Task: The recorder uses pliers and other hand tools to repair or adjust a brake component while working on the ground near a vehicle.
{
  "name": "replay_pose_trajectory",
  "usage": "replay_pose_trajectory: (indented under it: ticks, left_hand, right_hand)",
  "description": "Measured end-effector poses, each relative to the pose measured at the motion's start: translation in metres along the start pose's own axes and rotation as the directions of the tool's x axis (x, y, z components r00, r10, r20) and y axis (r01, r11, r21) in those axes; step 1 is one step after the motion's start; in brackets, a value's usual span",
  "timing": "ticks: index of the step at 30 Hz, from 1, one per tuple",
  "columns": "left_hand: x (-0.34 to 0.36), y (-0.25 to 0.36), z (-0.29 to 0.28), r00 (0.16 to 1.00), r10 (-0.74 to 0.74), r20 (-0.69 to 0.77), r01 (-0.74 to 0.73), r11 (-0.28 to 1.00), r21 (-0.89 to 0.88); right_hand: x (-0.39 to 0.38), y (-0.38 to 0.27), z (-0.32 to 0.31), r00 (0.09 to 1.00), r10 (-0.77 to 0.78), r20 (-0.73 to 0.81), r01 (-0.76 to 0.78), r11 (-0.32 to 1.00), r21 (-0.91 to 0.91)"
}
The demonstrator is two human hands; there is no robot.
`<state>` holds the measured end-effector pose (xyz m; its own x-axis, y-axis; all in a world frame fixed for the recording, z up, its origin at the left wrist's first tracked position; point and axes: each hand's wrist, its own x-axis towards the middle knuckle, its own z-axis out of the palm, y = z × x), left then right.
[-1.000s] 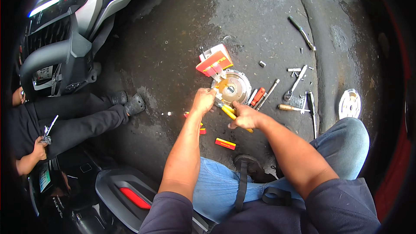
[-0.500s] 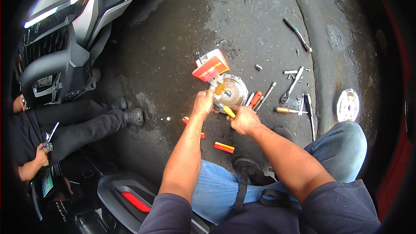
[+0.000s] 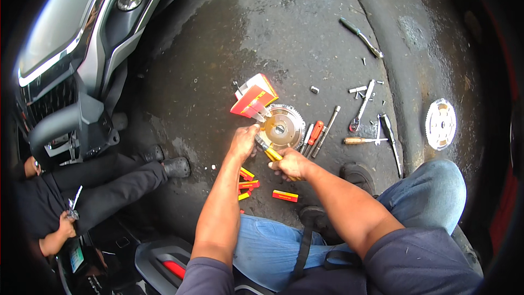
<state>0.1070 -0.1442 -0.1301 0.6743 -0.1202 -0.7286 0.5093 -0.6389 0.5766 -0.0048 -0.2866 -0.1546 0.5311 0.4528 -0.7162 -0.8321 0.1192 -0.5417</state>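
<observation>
My right hand (image 3: pixel 289 165) is closed round the yellow handles of a pair of pliers (image 3: pixel 265 146). The pliers' jaws point up and left, toward my left hand (image 3: pixel 244 143). That hand has its fingers closed beside the jaws; what they pinch is hidden. Just beyond both hands, a round toothed metal disc (image 3: pixel 289 124) lies flat. A red and white cardboard box (image 3: pixel 254 98) stands open and tilted at its upper left, with a clear piece of plastic (image 3: pixel 263 116) between the box and my left hand.
Small red-yellow boxes (image 3: pixel 285 195) lie nearer me. A red-handled screwdriver (image 3: pixel 315 133), ratchet (image 3: pixel 362 106), wood-handled tool (image 3: pixel 357 140) and loose bolts spread rightward. A second toothed disc (image 3: pixel 440 124) lies far right. At left are a vehicle (image 3: pixel 82 49) and a person's legs (image 3: pixel 131 175).
My view has shifted a little. The pliers have come slightly toward me, and both yellow handles now show more apart in my right hand. Several small boxes have come into sight.
</observation>
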Motion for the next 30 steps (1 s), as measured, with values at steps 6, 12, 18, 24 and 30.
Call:
replay_pose_trajectory:
  ticks: [6, 12, 18, 24, 30]
  left_hand:
    - [0.001, 0.021, 0.001, 0.999, -0.039, 0.009, 0.037, 0.986, 0.164]
    - [0.007, 0.036, 0.005, 0.996, -0.066, 0.052, 0.044, 0.934, 0.356]
    - [0.009, 0.038, 0.011, 0.995, -0.08, 0.06, 0.053, 0.927, 0.37]
    - [0.013, 0.025, 0.011, 0.998, -0.019, 0.066, -0.005, 0.936, 0.352]
    - [0.015, 0.013, 0.016, 0.996, -0.069, 0.061, 0.05, 0.96, 0.274]
  right_hand:
    - [0.009, 0.01, 0.006, 0.998, -0.058, -0.001, 0.058, 0.99, 0.129]
    - [0.014, 0.017, 0.009, 0.997, -0.073, -0.022, 0.076, 0.966, 0.248]
    - [0.013, 0.019, 0.006, 0.996, -0.076, -0.037, 0.082, 0.974, 0.213]
    - [0.019, 0.028, 0.004, 0.998, -0.062, -0.014, 0.064, 0.975, 0.215]
    - [0.02, 0.035, 0.001, 0.999, -0.051, 0.012, 0.048, 0.979, 0.197]
